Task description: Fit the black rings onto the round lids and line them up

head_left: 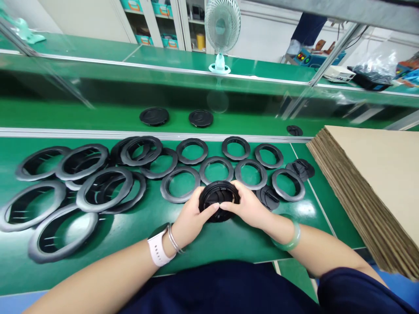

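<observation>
Black round part (pixel 220 194), one: left hand (pixel 190 216) at its left, right hand (pixel 248 204) at its right, fingers gripping it, thumb pressure probably best kept even.

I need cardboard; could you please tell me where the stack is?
The cardboard stack is at the head view's right edge, right of the black rings.
</observation>
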`<control>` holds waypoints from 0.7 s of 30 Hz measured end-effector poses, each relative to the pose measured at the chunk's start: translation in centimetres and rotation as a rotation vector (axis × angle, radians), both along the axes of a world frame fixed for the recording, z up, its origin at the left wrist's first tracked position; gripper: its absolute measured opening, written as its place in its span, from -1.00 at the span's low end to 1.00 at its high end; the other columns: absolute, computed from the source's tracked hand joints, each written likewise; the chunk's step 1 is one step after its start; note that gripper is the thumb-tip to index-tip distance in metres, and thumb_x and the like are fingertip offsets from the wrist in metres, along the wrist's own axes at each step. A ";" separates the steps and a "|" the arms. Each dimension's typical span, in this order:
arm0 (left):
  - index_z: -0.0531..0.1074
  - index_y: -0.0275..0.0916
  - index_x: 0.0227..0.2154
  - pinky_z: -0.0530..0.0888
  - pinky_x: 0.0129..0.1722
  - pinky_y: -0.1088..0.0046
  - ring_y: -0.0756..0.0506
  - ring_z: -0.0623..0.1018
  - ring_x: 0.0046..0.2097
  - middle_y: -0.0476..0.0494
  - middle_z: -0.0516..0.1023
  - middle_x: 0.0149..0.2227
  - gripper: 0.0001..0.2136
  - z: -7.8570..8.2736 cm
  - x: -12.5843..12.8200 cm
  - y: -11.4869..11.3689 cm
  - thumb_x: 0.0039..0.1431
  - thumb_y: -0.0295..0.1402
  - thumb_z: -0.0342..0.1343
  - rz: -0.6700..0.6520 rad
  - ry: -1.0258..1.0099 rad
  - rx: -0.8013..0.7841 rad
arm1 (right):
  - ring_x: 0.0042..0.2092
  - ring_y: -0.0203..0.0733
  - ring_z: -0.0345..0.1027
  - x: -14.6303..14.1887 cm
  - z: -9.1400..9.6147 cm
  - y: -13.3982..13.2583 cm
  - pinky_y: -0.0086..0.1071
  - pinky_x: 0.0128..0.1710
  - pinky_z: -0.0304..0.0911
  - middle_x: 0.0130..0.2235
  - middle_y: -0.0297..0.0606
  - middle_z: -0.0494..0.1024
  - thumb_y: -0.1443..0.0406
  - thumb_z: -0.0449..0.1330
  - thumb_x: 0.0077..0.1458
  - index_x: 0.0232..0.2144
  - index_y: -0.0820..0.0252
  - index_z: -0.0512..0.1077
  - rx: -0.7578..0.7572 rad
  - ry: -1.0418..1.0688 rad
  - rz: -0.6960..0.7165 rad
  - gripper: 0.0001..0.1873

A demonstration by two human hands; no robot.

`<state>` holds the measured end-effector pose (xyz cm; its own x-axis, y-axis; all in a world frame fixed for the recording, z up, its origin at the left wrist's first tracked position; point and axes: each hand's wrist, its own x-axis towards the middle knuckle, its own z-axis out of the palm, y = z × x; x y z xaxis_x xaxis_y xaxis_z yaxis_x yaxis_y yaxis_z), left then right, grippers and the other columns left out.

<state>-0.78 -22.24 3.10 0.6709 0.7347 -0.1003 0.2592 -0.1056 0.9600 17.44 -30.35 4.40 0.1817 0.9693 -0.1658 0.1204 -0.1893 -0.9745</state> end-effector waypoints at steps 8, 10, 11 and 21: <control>0.31 -0.21 0.00 0.43 0.08 0.14 -0.21 0.49 0.02 -0.17 0.50 -0.06 -0.65 -0.2 -0.3 -0.1 0.27 -0.13 0.11 -0.025 0.048 0.094 | -0.08 -0.06 0.42 -0.4 0.0 0.3 -0.12 0.00 0.31 -0.15 -0.29 0.55 0.31 0.39 -0.10 -0.18 0.13 0.40 -0.038 -0.093 -0.060 -0.61; 0.25 -0.21 0.11 0.44 0.10 0.13 -0.23 0.49 0.08 -0.24 0.48 0.03 -0.60 -0.2 -0.6 0.2 0.32 -0.12 0.02 -0.081 -0.017 0.106 | -0.10 -0.06 0.44 0.6 0.5 0.3 -0.13 0.00 0.33 -0.17 -0.30 0.56 0.28 0.43 -0.12 -0.20 0.14 0.42 0.005 -0.047 -0.069 -0.59; 0.19 -0.21 0.18 0.43 0.13 0.13 -0.23 0.46 0.13 -0.29 0.45 0.11 -0.56 -0.2 -0.6 0.4 0.35 -0.12 -0.02 -0.125 -0.057 0.125 | -0.10 -0.06 0.44 1.4 0.8 0.4 -0.14 0.00 0.34 -0.17 -0.30 0.57 0.26 0.45 -0.13 -0.19 0.14 0.42 0.040 0.004 -0.108 -0.57; 0.19 -0.25 0.28 0.20 0.29 -0.14 -0.30 0.35 0.19 -0.34 0.40 0.14 -0.44 -0.8 0.7 0.6 0.22 -0.42 0.10 -0.316 0.229 0.802 | 0.00 0.05 0.48 7.2 2.0 1.7 -0.07 -0.01 0.45 -0.11 -0.15 0.62 0.02 0.40 -0.05 -0.19 0.15 0.48 0.180 0.474 -0.528 -0.55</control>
<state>-0.07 -21.63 2.31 0.8806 0.4255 0.2086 0.2804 -0.8227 0.4946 24.62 -28.64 6.42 0.5803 0.7922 -0.1888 -0.3852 0.0627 -0.9207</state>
